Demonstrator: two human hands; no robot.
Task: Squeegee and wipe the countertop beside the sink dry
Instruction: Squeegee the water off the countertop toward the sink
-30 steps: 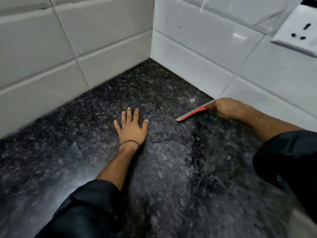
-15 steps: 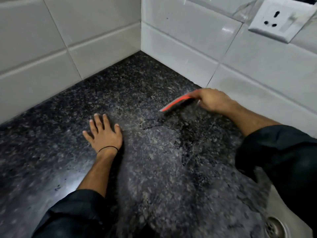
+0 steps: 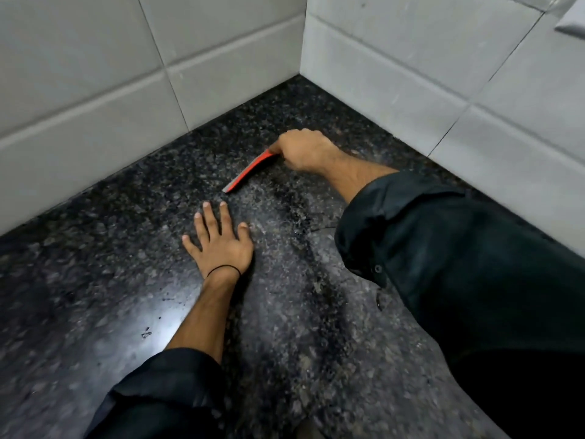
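A dark speckled granite countertop (image 3: 95,280) fills the view, with wet streaks and a thin film of water in its middle. My right hand (image 3: 305,150) is closed on a red squeegee (image 3: 248,172), whose blade edge rests on the stone and points down-left, close to the wall corner. My left hand (image 3: 221,245) lies flat on the counter with its fingers spread, just below the squeegee's tip and apart from it. A black band circles the left wrist. The squeegee's handle is hidden inside my right fist.
White tiled walls (image 3: 95,90) meet in a corner (image 3: 302,71) just beyond the squeegee. A white socket plate (image 3: 571,26) shows at the top right edge. My dark sleeves (image 3: 459,264) cover the lower right. A bright glare lies on the counter near my left forearm.
My right hand has carried the squeegee leftward along the counter toward the corner. The left hand stays flat on the stone. The view has shifted, and the sink drain has left the frame.
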